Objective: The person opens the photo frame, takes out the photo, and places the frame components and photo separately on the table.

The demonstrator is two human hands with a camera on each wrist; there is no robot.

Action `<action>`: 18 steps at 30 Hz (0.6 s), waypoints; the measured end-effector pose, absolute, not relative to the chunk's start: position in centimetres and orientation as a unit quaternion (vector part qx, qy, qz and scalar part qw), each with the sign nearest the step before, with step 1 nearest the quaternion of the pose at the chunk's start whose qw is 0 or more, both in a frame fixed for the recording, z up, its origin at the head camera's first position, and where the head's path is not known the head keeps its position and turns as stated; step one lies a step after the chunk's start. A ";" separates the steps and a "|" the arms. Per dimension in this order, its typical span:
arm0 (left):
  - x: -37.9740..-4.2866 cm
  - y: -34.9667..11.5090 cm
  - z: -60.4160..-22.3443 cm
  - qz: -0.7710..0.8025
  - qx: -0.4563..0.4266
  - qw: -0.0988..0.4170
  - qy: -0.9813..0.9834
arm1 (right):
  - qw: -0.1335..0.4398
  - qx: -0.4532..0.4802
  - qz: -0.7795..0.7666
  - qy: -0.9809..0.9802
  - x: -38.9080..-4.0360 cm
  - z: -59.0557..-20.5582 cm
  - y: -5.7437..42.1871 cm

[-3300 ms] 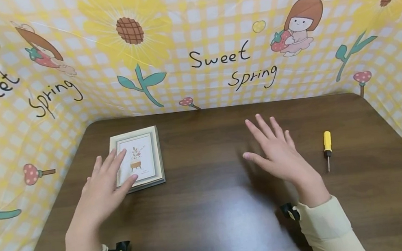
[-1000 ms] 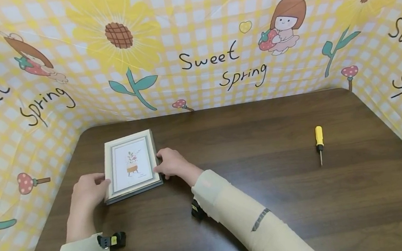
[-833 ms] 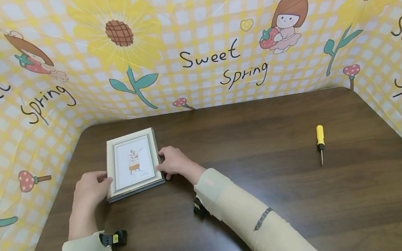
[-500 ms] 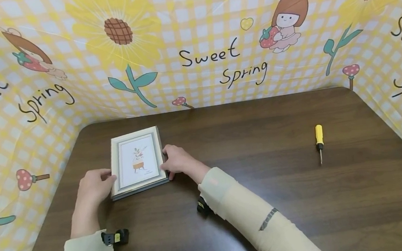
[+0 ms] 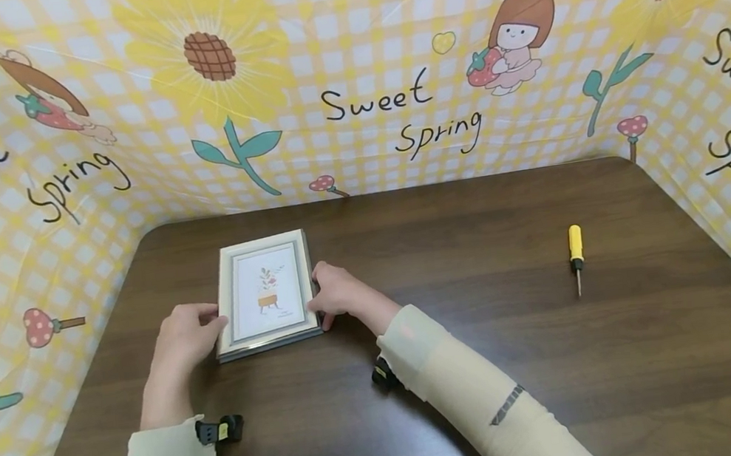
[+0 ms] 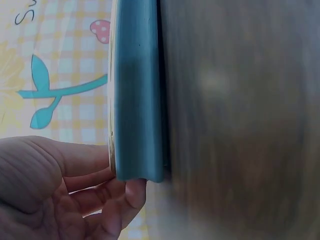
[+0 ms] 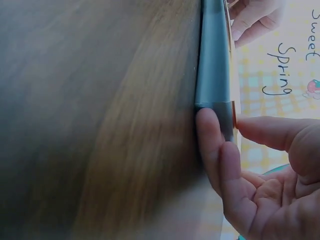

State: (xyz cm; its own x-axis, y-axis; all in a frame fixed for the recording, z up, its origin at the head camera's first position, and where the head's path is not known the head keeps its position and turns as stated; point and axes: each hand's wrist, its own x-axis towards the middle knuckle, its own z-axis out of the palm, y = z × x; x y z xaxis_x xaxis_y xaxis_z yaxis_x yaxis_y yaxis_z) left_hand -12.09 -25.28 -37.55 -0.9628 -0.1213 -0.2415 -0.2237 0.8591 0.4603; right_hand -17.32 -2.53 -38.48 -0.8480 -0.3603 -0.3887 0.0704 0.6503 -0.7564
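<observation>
a cream picture frame point(image 5: 265, 290) lies face up at the left part of a dark brown wood-grain table point(image 5: 435, 250). a person's left hand point(image 5: 184, 338) clamps its left edge, thumb on the front and fingers against the side; the right hand point(image 5: 346, 293) pinches the right edge the same way. well apart to the right, a yellow-handled screwdriver point(image 5: 576, 254) points its tip toward the person.

The table point(image 5: 445, 286) spreads beneath the framed picture point(image 5: 266, 290). At the framed picture's left edge is the left hand point(image 5: 183, 338); at its right edge, the right hand point(image 5: 342, 293). Well to its right lies the screwdriver point(image 5: 576, 250). Behind it rises the backdrop point(image 5: 353, 43).
</observation>
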 end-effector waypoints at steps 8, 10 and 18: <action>-11.7 -23.8 -37.6 0.260 -0.069 0.095 0.958 | 0.287 -0.074 -0.410 0.862 -16.5 -38.3 -0.6; -11.6 -23.4 -37.6 0.266 -0.068 0.095 0.957 | 0.290 -0.073 -0.423 0.855 -16.4 -38.3 -0.1; -11.6 -21.9 -37.7 0.282 -0.055 0.102 0.953 | 0.297 -0.064 -0.450 0.840 -16.0 -38.6 2.3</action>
